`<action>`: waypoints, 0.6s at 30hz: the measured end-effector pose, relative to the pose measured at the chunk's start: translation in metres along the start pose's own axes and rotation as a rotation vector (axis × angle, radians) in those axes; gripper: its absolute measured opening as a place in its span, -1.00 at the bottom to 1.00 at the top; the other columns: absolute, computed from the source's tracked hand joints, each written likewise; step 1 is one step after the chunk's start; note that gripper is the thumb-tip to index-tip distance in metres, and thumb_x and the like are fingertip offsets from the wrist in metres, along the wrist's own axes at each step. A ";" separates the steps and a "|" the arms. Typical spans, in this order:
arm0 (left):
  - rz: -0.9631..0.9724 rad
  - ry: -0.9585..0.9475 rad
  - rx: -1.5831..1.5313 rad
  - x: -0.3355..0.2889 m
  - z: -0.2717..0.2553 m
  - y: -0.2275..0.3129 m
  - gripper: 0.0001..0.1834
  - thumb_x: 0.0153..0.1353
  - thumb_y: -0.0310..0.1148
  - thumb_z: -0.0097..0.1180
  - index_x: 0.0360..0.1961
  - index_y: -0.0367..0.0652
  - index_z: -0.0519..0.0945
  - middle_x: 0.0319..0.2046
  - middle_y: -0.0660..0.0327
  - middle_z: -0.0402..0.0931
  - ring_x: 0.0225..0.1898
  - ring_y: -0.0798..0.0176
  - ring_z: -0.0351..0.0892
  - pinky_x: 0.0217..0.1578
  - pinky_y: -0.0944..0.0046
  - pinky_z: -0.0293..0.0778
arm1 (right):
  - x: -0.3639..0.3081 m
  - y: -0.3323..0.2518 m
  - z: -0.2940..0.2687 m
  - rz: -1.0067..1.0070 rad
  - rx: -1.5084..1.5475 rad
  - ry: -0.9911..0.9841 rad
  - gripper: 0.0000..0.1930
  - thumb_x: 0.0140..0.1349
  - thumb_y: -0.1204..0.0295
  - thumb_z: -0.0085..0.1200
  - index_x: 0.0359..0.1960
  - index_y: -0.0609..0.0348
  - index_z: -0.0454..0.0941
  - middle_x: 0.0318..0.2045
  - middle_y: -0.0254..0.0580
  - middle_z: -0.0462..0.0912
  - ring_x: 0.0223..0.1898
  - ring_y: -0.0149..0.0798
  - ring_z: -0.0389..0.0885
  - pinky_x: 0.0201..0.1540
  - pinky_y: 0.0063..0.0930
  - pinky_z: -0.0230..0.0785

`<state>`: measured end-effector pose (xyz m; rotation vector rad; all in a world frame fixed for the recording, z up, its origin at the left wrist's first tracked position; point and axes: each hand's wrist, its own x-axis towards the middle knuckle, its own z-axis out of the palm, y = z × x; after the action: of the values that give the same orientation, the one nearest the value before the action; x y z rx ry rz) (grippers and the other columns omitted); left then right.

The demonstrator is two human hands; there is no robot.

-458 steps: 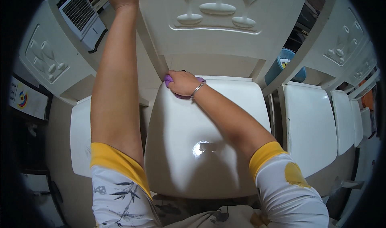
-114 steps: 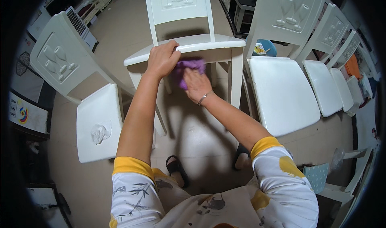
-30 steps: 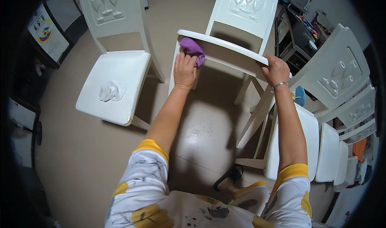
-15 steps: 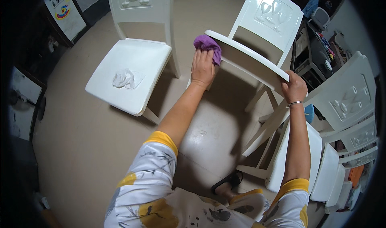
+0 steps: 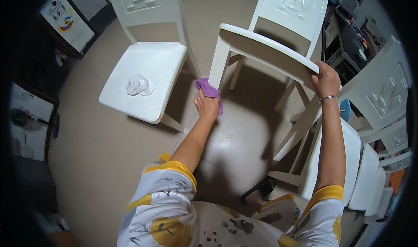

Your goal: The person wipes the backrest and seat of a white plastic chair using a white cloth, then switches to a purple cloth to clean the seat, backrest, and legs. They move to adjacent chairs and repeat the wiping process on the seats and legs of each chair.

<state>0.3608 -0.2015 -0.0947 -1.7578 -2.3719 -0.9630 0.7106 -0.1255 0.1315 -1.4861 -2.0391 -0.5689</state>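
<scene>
In front of me is a tilted white chair [image 5: 270, 45], seen along a curved edge with a leg at each end. My left hand [image 5: 206, 105] is closed on a purple cloth [image 5: 208, 88], pressed around the lower end of the chair's left leg. With its fingers wrapped over the right end of the curved edge, my right hand [image 5: 326, 79] grips the chair. A bracelet circles that wrist. To the left stands another white chair [image 5: 130, 99], with a crumpled white cloth [image 5: 140, 85] lying on its seat.
Beyond the held chair stands a white chair [image 5: 289, 25] with a relief of glasses on its back. More white chairs [image 5: 370, 177] line the right side. A blue container [image 5: 345, 109] is near my right forearm. My sandalled foot [image 5: 259, 192] is on the tiled floor [image 5: 100, 177].
My left hand and the purple cloth have slid from the top left corner of the held chair down its leg. My right hand keeps its grip on the edge.
</scene>
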 end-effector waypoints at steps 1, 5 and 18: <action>0.001 -0.025 0.042 -0.003 0.005 -0.011 -0.42 0.23 -0.17 -0.10 0.18 -0.35 0.34 0.20 -0.09 0.24 0.20 -0.08 0.23 0.22 -0.06 -0.03 | -0.001 -0.002 -0.001 0.007 0.017 0.015 -0.80 -0.02 0.22 0.23 -0.39 -0.01 0.59 -0.47 -0.20 0.63 -0.36 -0.06 0.61 -0.32 -0.21 0.43; 0.250 0.047 -0.160 0.098 -0.027 0.027 -0.42 0.25 -0.15 -0.10 0.18 -0.38 0.34 0.16 -0.17 0.32 0.13 -0.18 0.35 0.13 -0.06 0.21 | -0.005 -0.001 -0.002 -0.012 -0.003 0.035 -0.80 -0.01 0.21 0.24 -0.39 -0.02 0.59 -0.48 -0.20 0.63 -0.38 -0.06 0.61 -0.33 -0.21 0.43; -0.317 -0.307 -1.066 0.071 -0.029 0.004 -0.75 0.23 -0.31 -0.15 -0.47 -0.24 0.46 -0.52 0.20 0.42 -0.48 0.39 0.39 -0.46 0.37 0.30 | -0.009 0.000 -0.005 0.003 0.020 0.040 -0.82 -0.02 0.26 0.23 -0.40 -0.02 0.57 -0.49 -0.22 0.61 -0.39 -0.07 0.60 -0.33 -0.23 0.42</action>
<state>0.3297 -0.1542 -0.0428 -1.8430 -2.5439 -2.5160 0.7134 -0.1354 0.1293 -1.4548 -2.0063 -0.5714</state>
